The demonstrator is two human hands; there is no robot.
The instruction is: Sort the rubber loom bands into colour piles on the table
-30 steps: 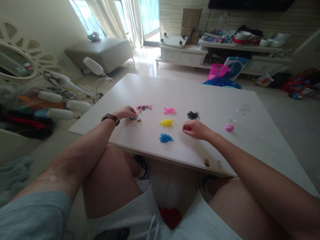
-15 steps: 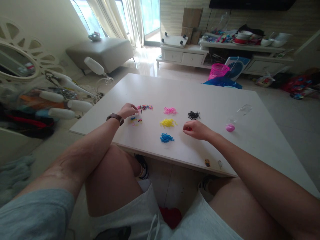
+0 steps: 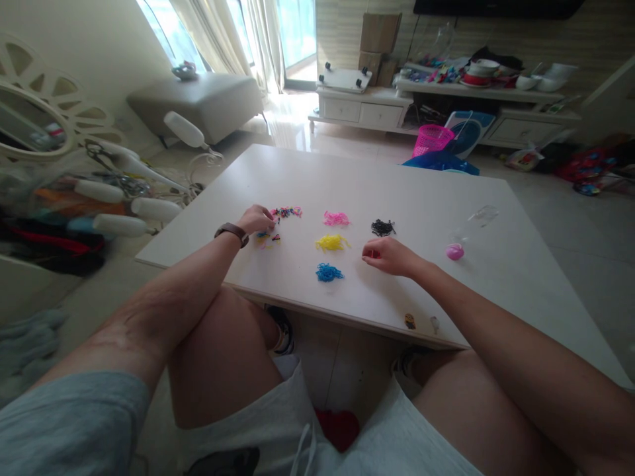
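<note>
The left grip [image 3: 258, 219], shifted toward the remaining mixed bands [image 3: 290, 212], is half bending, the right grip [image 3: 380, 255] is loosely curling, both contents unclear, while four one-colour piles [image 3: 331, 242] are already lying sorted on the bench [image 3: 317, 178].

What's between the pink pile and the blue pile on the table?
The yellow pile lies between the pink pile and the blue pile, touching neither; white tabletop shows in both gaps. Seen in the head view.
</note>
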